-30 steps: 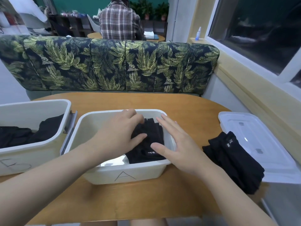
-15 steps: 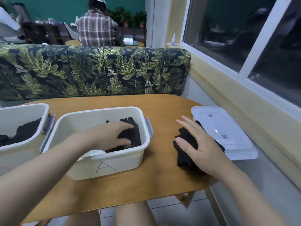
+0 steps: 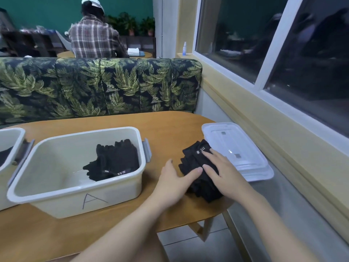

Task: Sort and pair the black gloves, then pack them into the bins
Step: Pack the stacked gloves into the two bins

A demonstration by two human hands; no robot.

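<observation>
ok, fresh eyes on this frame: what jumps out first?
Both hands, left hand and right hand, rest on the black glove stack at the table's right end, beside the clear lid. Left of them, bin A holds more black gloves.

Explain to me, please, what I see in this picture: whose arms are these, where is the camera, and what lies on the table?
No machine is here: a person wears a camera on the head, so you look down at their own arms. The left hand and right hand both lie with fairly straight fingers on a pile of black gloves on the wooden table. Nothing is lifted. Beside the pile lies a clear lid. The bin marked A already holds some black gloves. A second bin shows at the left edge. Someone else sits behind the leaf-patterned bench.
</observation>
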